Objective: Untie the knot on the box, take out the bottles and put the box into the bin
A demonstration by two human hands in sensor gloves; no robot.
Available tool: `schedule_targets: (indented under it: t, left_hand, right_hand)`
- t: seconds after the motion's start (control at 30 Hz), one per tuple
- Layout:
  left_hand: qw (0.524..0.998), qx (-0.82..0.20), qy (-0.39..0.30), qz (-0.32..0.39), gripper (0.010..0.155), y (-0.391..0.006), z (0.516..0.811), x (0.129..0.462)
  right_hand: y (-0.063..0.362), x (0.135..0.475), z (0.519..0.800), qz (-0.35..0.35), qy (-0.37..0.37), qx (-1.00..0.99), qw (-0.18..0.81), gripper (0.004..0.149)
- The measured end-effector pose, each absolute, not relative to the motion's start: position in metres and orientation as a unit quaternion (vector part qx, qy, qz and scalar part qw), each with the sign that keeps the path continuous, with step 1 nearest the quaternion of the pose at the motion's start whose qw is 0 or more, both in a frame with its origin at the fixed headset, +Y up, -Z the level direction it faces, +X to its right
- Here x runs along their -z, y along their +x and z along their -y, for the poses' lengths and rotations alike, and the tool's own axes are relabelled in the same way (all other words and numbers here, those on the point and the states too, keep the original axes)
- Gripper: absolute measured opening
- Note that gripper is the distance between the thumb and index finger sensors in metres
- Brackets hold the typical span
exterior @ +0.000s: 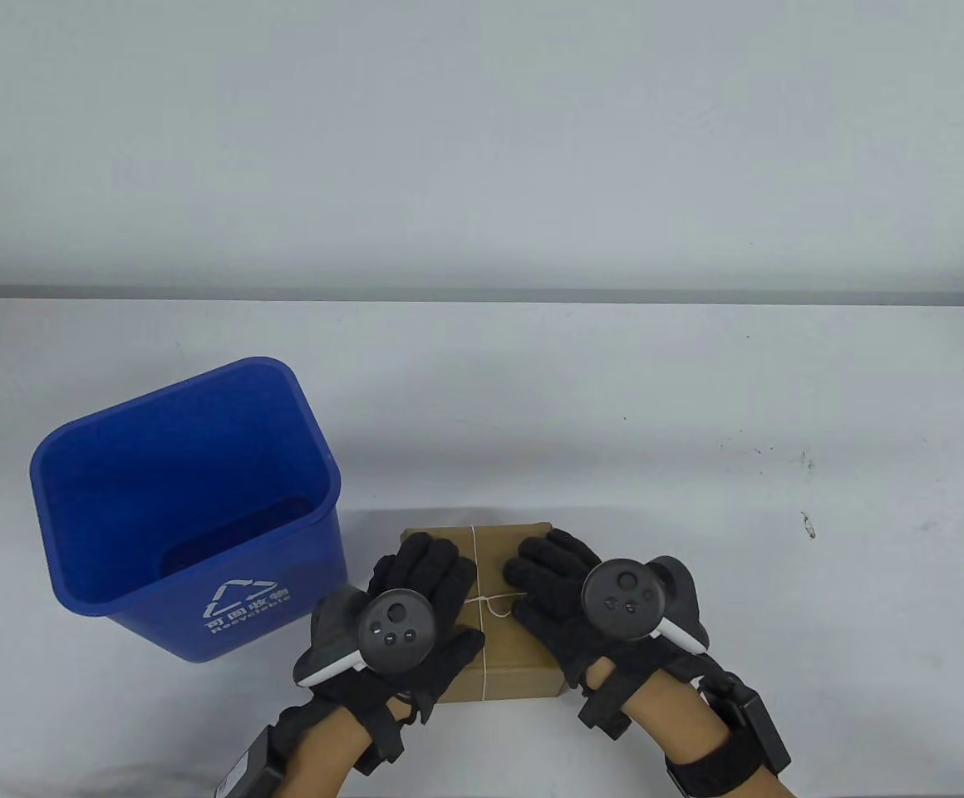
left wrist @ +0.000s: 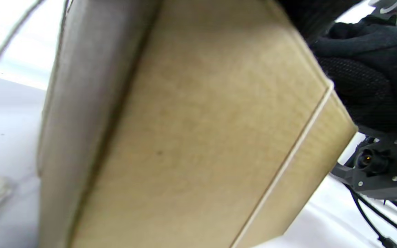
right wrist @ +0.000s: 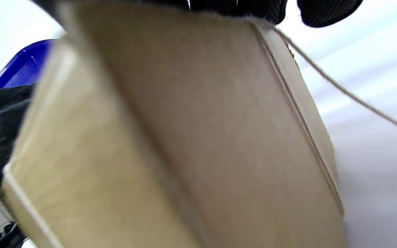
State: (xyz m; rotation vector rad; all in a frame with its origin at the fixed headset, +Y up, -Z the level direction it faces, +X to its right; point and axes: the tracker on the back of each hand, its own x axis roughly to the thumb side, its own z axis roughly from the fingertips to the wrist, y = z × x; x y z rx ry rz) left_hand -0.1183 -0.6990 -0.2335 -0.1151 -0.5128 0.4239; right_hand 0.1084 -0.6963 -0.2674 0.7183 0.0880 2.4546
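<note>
Starting from the table (exterior: pixel 698 432): your blue bin (exterior: pixel 187 507) stands left, the tied box (exterior: pixel 503 657) just beside it at the near edge. Your left hand (exterior: pixel 420 594) and right hand (exterior: pixel 561 586) lie on its lid, fingers mostly straight, flanking the knot (exterior: pixel 494 605). Whether the right fingertips already pinch twine, I cannot tell. Tug the wrong strand and that knot may jam tighter.

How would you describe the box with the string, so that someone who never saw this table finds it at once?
Start at the big blue plastic bin standing on the left of the white table. Just to its right, at the near edge, lies a flat brown cardboard box under two black gloved hands. Thin pale string crosses its lid, knotted in the middle; nothing else there is tied.
</note>
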Motion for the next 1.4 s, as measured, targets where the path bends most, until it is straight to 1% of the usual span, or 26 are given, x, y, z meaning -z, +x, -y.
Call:
schedule_targets:
  t: [0.1, 0.2, 0.27, 0.33, 0.37, 0.4, 0.47, 0.6, 0.7, 0.83, 1.0, 1.4]
  left_hand:
    - [0.941, -0.217, -0.070, 0.250, 0.081, -0.120, 0.701, 0.234]
    - [0.942, -0.215, -0.066, 0.249, 0.082, -0.122, 0.702, 0.233]
    - [0.941, -0.219, -0.067, 0.247, 0.082, -0.124, 0.704, 0.232]
    - [0.941, -0.222, -0.066, 0.247, 0.082, -0.125, 0.704, 0.231]
    - [0.941, -0.222, -0.066, 0.248, 0.082, -0.125, 0.705, 0.231]
    - [0.940, -0.223, -0.067, 0.248, 0.082, -0.125, 0.704, 0.231]
    - [0.940, -0.224, -0.068, 0.248, 0.082, -0.125, 0.705, 0.231]
    - [0.941, -0.221, -0.069, 0.248, 0.082, -0.124, 0.705, 0.231]
    - [0.941, -0.223, -0.068, 0.247, 0.082, -0.124, 0.705, 0.230]
    - [0.941, -0.223, -0.067, 0.247, 0.082, -0.124, 0.706, 0.230]
    - [0.940, -0.226, -0.067, 0.245, 0.082, -0.125, 0.706, 0.231]
    - [0.939, -0.231, -0.068, 0.245, 0.082, -0.126, 0.707, 0.231]
  right_hand:
    - [0.098, 0.269, 0.689, -0.042, 0.248, -0.935, 0.248, 0.050]
    - [0.084, 0.270, 0.680, -0.053, 0.231, -0.950, 0.203, 0.050]
    - [0.075, 0.271, 0.676, -0.054, 0.230, -0.954, 0.185, 0.048]
    - [0.067, 0.272, 0.673, -0.064, 0.241, -0.953, 0.174, 0.042]
    - [0.060, 0.272, 0.673, -0.069, 0.262, -0.946, 0.177, 0.039]
    - [0.057, 0.273, 0.672, -0.073, 0.263, -0.947, 0.172, 0.038]
    - [0.053, 0.272, 0.670, -0.063, 0.268, -0.949, 0.151, 0.038]
    - [0.041, 0.271, 0.667, -0.068, 0.307, -0.946, 0.083, 0.038]
    - [0.033, 0.268, 0.667, -0.078, 0.319, -0.944, 0.035, 0.039]
    - [0.029, 0.267, 0.668, -0.091, 0.319, -0.943, 0.014, 0.040]
    - [0.035, 0.268, 0.670, -0.095, 0.322, -0.941, 0.028, 0.040]
    - [0.058, 0.271, 0.677, -0.069, 0.324, -0.938, 0.100, 0.040]
